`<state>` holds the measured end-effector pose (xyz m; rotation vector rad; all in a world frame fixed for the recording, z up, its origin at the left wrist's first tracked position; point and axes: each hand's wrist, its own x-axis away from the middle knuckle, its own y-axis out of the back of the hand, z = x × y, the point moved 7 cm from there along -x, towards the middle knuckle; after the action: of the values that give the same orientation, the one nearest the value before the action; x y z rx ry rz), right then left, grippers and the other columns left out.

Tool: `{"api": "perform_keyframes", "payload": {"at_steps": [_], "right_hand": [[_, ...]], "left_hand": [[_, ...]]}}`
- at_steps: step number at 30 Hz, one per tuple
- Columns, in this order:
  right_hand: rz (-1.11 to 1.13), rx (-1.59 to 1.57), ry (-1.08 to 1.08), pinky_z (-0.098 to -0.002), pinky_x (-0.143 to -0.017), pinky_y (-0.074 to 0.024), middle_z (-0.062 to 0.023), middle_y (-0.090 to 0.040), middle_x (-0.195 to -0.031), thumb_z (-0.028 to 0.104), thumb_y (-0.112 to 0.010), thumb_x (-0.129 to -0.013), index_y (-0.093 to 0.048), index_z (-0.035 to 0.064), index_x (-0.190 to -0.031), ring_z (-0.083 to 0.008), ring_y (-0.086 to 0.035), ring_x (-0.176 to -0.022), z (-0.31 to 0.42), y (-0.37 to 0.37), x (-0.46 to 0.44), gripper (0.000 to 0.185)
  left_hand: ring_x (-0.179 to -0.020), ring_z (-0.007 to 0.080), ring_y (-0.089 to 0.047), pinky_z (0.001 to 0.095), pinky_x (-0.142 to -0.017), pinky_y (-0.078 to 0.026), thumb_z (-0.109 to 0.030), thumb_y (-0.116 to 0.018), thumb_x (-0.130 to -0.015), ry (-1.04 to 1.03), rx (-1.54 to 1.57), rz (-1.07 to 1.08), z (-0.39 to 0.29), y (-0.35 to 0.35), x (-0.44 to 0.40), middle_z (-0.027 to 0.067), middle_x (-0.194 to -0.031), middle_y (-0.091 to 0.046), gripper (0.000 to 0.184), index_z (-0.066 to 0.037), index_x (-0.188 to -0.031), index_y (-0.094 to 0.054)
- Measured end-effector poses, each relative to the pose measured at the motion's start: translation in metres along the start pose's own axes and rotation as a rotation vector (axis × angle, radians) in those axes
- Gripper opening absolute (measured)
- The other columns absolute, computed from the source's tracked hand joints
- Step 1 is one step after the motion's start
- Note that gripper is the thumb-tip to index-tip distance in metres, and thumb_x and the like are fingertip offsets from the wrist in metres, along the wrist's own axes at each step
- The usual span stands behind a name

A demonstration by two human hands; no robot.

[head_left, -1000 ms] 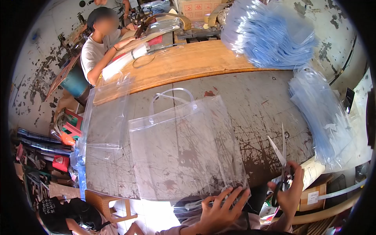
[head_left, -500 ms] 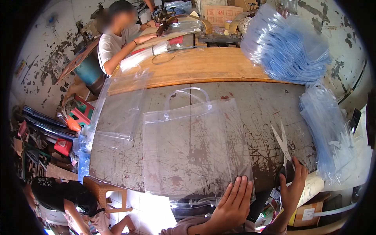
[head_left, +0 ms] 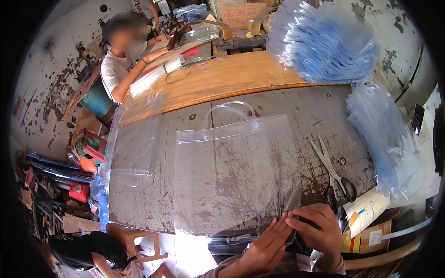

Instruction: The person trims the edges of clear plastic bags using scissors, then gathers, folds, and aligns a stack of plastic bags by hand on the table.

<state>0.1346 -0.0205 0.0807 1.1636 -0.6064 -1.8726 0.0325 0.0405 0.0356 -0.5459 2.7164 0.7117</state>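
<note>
A clear plastic bag (head_left: pixel 222 162) with a looped handle at its far edge lies flat on the worn grey table. My left hand (head_left: pixel 266 248) rests on the bag's near right corner, fingers stretched out and close together. Beside it, my right hand (head_left: pixel 320 227) is closed in a pinch on the plastic at that corner, its fingertips meeting those of my left hand. The corner film looks lifted and creased there. Scissors (head_left: pixel 331 171) with black handles lie on the table just beyond my right hand, blades partly spread and pointing away.
Another clear bag (head_left: pixel 132 143) hangs over the table's left side. Stacks of bluish plastic bags (head_left: pixel 324 51) and more bags (head_left: pixel 380 134) lie at the right. A wooden board (head_left: pixel 222 76) crosses the back. One person (head_left: pixel 123 69) works behind it; another (head_left: pixel 88 250) is at lower left.
My right hand has let go of the scissors, which now lie on the table, and moved left to the bag's corner. The left hand has turned slightly. The view has shifted.
</note>
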Motion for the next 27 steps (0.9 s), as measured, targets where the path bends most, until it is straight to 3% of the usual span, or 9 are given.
{"api": "perform_keyframes", "payload": {"at_steps": [5, 18, 27], "right_hand": [[-0.050, 0.030, 0.039, -0.0299, -0.071, -0.0495, -0.0056, -0.065, -0.096, 0.007, -0.061, -0.059, -0.068, 0.0054, -0.093, -0.0195, -0.061, -0.083, 0.003, 0.004, 0.003, 0.034], [-0.094, -0.098, 0.096, -0.0311, -0.068, -0.0515, -0.0058, -0.066, -0.089, 0.005, -0.064, -0.062, -0.067, 0.0033, -0.088, -0.0217, -0.064, -0.077, 0.004, 0.000, 0.007, 0.025], [-0.184, -0.240, -0.209, -0.0296, -0.060, -0.0509, -0.0111, -0.065, -0.078, -0.004, -0.064, -0.067, -0.063, 0.0012, -0.080, -0.0252, -0.064, -0.070, -0.016, 0.002, 0.002, 0.014]], "left_hand": [[-0.128, 0.0359, -0.037, 0.0439, -0.105, -0.031, 0.001, -0.046, -0.077, 0.015, 0.030, 0.032, 0.002, 0.000, -0.001, 0.0271, -0.136, -0.037, 0.054, 0.012, -0.129, -0.037], [-0.129, 0.0349, -0.036, 0.0405, -0.106, -0.029, 0.002, -0.044, -0.077, 0.014, 0.023, 0.039, -0.005, 0.007, -0.006, 0.0273, -0.136, -0.036, 0.052, 0.014, -0.128, -0.037], [-0.129, 0.0360, -0.035, 0.0428, -0.106, -0.030, 0.000, -0.045, -0.078, 0.011, 0.042, 0.046, -0.002, 0.004, -0.006, 0.0265, -0.137, -0.036, 0.054, 0.012, -0.130, -0.036]]}}
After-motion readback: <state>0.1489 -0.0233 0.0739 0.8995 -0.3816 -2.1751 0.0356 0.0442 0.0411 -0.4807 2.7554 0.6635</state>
